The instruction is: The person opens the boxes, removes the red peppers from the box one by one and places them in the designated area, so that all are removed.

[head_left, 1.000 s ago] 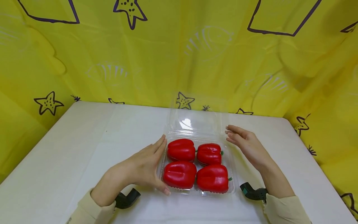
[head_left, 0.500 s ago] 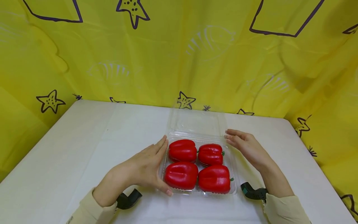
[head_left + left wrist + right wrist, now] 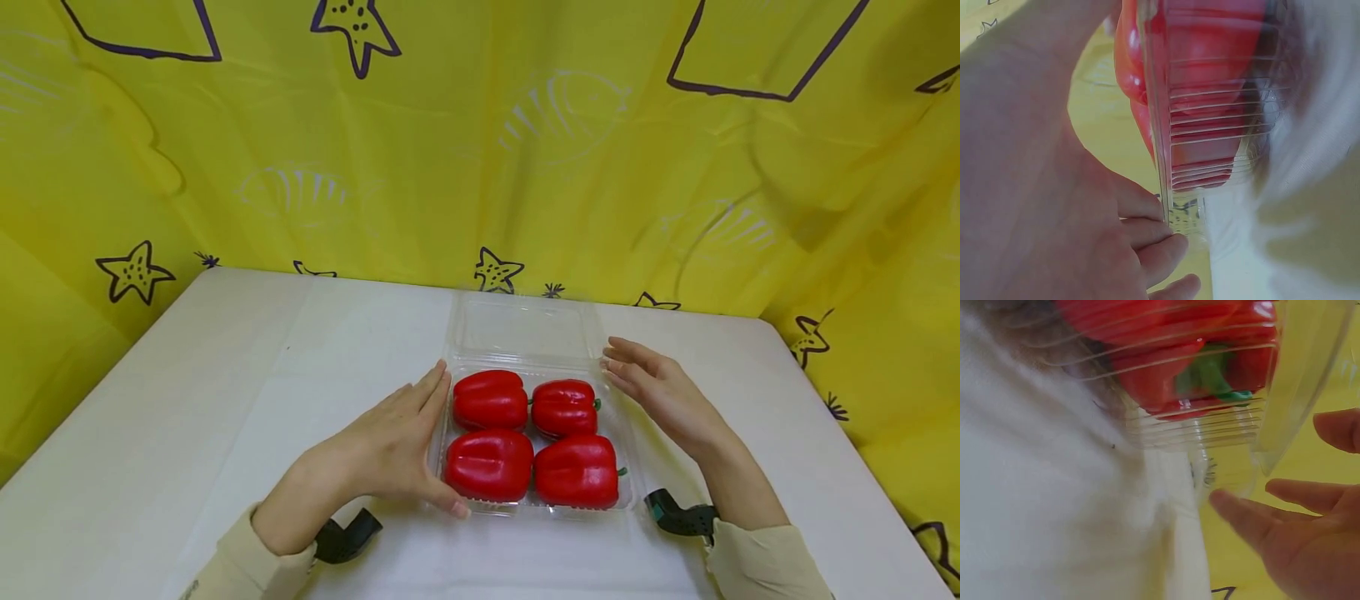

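A clear plastic clamshell container (image 3: pixel 632 500) lies in front of me with its lid (image 3: pixel 525 327) folded back, away from me. Inside its base are red bell peppers in two rows: back left (image 3: pixel 491 400), back right (image 3: pixel 564 408), front left (image 3: pixel 489 465) and front right (image 3: pixel 577 472). Along the left side, my left hand (image 3: pixel 390 446) spreads its long fingers against the rim, thumb at the front corner; the left wrist view shows fingertips touching the rim (image 3: pixel 1159 125). My right hand (image 3: pixel 667 396) hovers by the back right corner, fingers extended, apart from the base.
A white-covered table (image 3: pixel 225 375) carries the container. Behind and at both sides hangs a yellow curtain (image 3: pixel 435 167) with star and fish drawings. Black wrist devices sit on the left wrist (image 3: pixel 348 536) and right wrist (image 3: pixel 678 512).
The lid has tipped further back and now lies lower. Both hands stay nearly where they were; the right hand's fingertips dipped slightly, then rose again.
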`<act>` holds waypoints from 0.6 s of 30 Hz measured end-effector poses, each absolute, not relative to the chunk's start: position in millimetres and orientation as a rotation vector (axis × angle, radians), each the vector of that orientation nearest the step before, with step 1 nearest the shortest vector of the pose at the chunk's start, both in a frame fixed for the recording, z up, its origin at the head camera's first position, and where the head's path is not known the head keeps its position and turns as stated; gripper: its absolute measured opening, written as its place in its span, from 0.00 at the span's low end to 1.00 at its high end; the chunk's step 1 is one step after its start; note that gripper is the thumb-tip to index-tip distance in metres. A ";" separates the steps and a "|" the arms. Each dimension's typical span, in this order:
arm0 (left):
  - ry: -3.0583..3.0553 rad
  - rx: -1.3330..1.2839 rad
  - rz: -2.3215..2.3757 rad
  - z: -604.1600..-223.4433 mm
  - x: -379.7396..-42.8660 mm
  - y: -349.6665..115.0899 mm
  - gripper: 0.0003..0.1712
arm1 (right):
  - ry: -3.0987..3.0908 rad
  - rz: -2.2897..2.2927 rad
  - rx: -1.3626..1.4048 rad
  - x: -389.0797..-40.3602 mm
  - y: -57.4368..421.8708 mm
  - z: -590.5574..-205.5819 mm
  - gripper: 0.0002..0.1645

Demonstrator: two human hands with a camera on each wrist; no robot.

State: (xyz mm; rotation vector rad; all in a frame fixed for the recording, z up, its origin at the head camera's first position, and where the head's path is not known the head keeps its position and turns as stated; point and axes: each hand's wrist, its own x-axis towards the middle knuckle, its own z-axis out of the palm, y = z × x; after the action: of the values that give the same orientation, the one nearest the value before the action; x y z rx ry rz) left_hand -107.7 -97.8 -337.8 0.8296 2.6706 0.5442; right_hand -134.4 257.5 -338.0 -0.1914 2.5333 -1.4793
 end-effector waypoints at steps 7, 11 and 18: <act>2.682 0.822 0.547 -339.0 -109.7 -99.9 0.79 | 2.756 -1.339 -0.205 -119.3 251.9 -317.7 0.33; 2.677 0.849 0.577 -339.9 -109.9 -100.5 0.79 | 2.832 -1.306 -0.297 -110.7 244.8 -307.2 0.29; 2.678 0.896 0.581 -338.8 -109.5 -99.3 0.77 | 2.904 -1.269 -0.513 -102.7 236.1 -302.6 0.26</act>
State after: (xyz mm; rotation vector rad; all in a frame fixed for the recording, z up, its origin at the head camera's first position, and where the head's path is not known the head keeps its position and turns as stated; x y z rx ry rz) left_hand -109.5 -99.3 -338.8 0.8959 2.6784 0.5806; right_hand -102.7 236.1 -302.6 -0.5130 2.9043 -1.2694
